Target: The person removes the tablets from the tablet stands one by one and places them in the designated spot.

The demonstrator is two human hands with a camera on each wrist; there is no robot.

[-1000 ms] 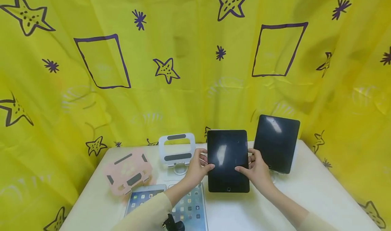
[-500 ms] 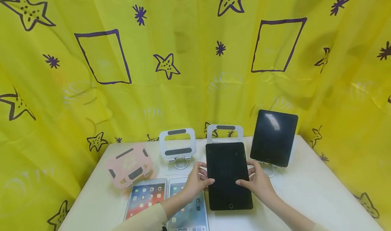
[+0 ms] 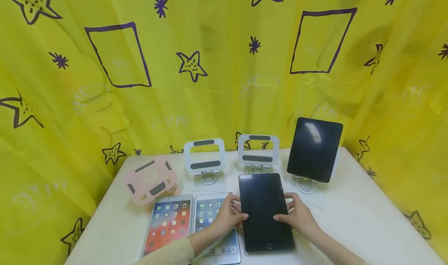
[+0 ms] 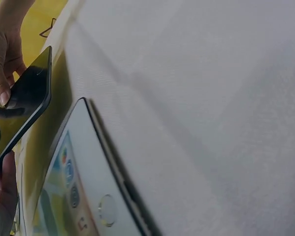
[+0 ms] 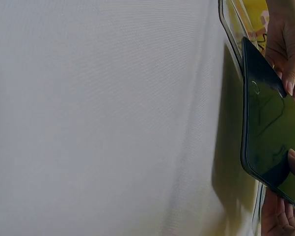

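The left hand (image 3: 227, 215) and right hand (image 3: 299, 215), each partly closed with the thumb on the glass and fingers curled behind, grip opposite long edges of a slim black rectangular tablet (image 3: 266, 210). It is tilted, raised above the white tabletop (image 3: 353, 210). To the right beyond it, a pale metal stand (image 3: 335, 165) holds a second glossy black tablet (image 3: 314, 150). Just left of it lies a white-bordered tablet with a lit blue screen (image 3: 229, 241); behind it stands a white open-framed stand (image 3: 257, 158).
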